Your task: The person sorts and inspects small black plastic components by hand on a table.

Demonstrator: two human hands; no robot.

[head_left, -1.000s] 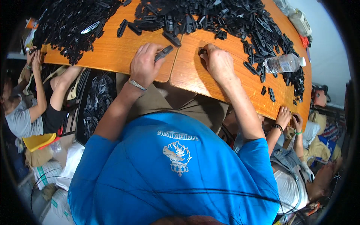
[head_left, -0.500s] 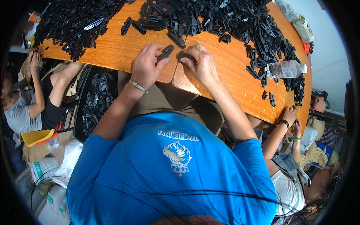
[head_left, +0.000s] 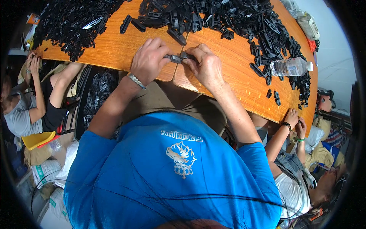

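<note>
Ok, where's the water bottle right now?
In the head view the clear water bottle lies on its side at the right end of the wooden table, beside scattered black plastic parts, well right of the right hand.

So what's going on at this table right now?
A person in a blue shirt sits at an orange wooden table and holds a small dark plastic part between both hands, left hand and right hand meeting at the table's near edge. Heaps of black plastic parts cover the far side. A clear water bottle lies on its side to the right. Two other people sit low beside the table, one on each side, busy with their own hands.
</note>
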